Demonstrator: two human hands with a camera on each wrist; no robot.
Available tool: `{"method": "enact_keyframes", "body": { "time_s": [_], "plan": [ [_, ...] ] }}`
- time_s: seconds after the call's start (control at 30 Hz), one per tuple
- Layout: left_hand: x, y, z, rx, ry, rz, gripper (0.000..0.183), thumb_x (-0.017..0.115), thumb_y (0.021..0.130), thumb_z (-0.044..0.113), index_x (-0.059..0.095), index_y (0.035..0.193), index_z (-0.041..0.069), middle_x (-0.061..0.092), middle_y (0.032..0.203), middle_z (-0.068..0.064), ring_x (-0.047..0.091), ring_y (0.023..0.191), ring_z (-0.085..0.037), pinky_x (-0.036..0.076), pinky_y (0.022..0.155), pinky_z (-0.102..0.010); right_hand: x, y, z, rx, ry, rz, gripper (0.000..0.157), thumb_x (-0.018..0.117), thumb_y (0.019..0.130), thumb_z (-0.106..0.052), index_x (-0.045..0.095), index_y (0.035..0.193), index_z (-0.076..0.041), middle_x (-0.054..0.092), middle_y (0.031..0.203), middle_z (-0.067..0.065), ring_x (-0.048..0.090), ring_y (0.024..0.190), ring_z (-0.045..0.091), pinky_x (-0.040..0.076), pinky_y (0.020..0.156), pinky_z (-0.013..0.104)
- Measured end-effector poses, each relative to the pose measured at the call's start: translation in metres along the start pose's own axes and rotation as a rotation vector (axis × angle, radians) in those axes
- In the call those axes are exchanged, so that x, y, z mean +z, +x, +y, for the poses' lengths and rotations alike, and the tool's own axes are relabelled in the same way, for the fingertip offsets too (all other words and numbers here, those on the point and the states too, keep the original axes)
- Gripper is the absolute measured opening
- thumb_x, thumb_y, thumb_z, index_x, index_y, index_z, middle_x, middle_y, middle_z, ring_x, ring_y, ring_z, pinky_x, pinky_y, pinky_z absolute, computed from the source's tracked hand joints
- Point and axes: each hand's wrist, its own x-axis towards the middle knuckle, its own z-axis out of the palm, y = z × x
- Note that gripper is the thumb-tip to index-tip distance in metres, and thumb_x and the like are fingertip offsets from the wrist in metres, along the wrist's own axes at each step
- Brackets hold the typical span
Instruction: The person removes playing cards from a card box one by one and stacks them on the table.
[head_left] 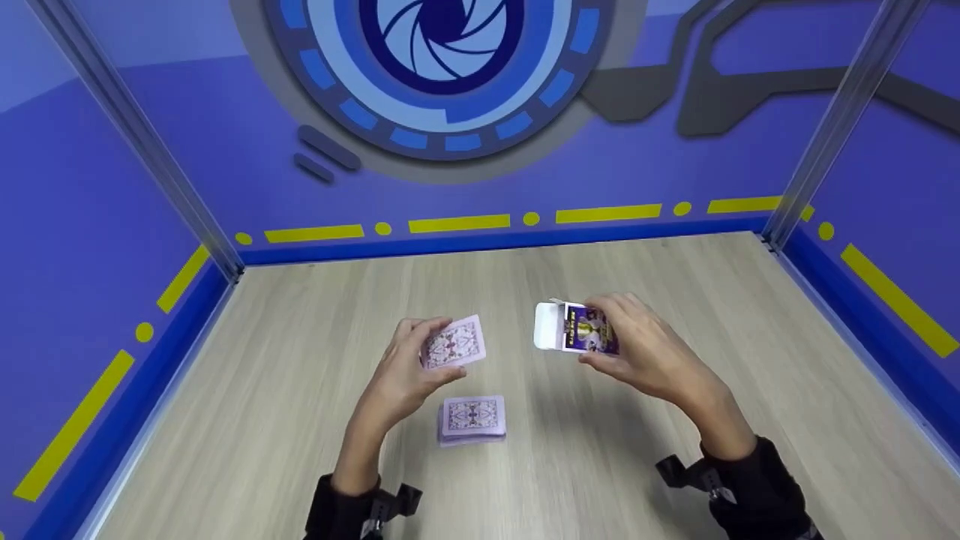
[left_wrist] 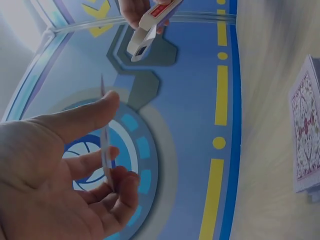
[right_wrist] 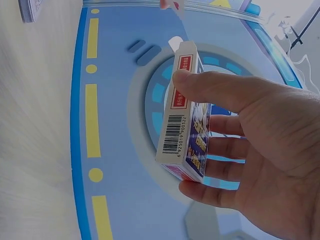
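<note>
My left hand (head_left: 405, 371) pinches a thin bundle of playing cards (head_left: 456, 341) by its edges, the patterned backs facing up. In the left wrist view these cards (left_wrist: 106, 155) appear edge-on between thumb and fingers. Below them on the table lies a stack of playing cards (head_left: 472, 416), backs up. My right hand (head_left: 649, 349) grips a purple and white card box (head_left: 589, 330), its open end and white flap turned left toward the left hand's cards. The right wrist view shows the box's barcode side (right_wrist: 174, 135), with the thumb along that side and fingers behind.
A light wood-grain table (head_left: 300, 420) spans the work area. Blue printed panels (head_left: 450, 195) with yellow dashes stand along its back and both sides, joined by metal corner posts (head_left: 832, 120). A black strap with a small device (head_left: 720, 487) circles the right wrist.
</note>
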Motion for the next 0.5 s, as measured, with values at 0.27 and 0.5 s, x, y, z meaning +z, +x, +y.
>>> {"method": "enact_keyframes", "body": {
  "time_s": [0.27, 0.5],
  "plan": [
    [0.013, 0.0, -0.009, -0.027, 0.17, -0.158, 0.067, 0.087, 0.079, 0.004, 0.058, 0.14, 0.004, 0.052, 0.133, -0.011, 0.056, 0.112, -0.025, 0.049, 0.1, -0.046, 0.0, 0.0, 0.0, 0.039, 0.006, -0.037, 0.067, 0.09, 0.081, -0.025, 0.058, 0.136, -0.004, 0.062, 0.126, 0.011, 0.056, 0.104, 0.024, 0.051, 0.084, 0.041],
    [0.03, -0.005, -0.008, -0.057, 0.329, -0.264, 0.067, 0.089, 0.072, 0.0, 0.062, 0.134, 0.004, 0.056, 0.121, -0.011, 0.058, 0.109, -0.026, 0.051, 0.098, -0.046, 0.0, 0.001, -0.001, 0.052, 0.013, -0.046, 0.068, 0.09, 0.081, -0.026, 0.058, 0.136, -0.004, 0.062, 0.126, 0.011, 0.056, 0.105, 0.023, 0.051, 0.085, 0.042]
  ]
}}
